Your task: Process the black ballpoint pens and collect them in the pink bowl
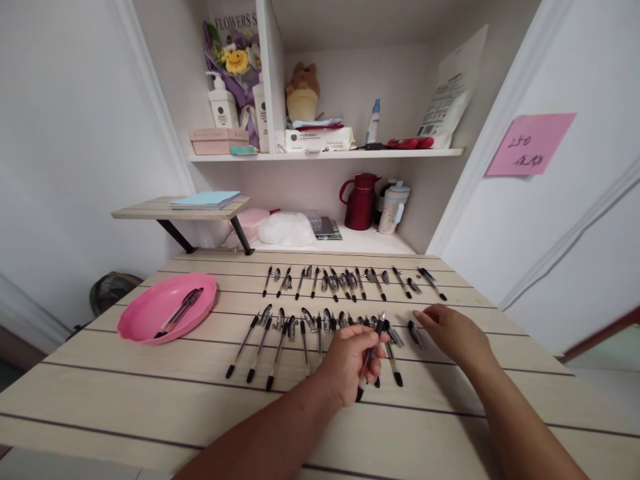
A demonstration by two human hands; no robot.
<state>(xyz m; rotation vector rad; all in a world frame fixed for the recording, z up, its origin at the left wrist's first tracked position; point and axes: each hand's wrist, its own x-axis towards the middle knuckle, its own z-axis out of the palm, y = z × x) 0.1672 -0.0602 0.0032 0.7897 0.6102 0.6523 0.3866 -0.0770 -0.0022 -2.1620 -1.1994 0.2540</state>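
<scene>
Surrounding the held pen (377, 329) lie loose pens (259, 350).

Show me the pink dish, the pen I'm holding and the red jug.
pink dish (145, 308): head view, bare inside.
held pen (379, 327): head view, upper barrel.
red jug (361, 203): head view, body.

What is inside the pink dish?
A few dark pens lie together, slanted, in the pink dish. They overlap, so their exact number is unclear, and the dish floor beneath them is hidden.
</scene>
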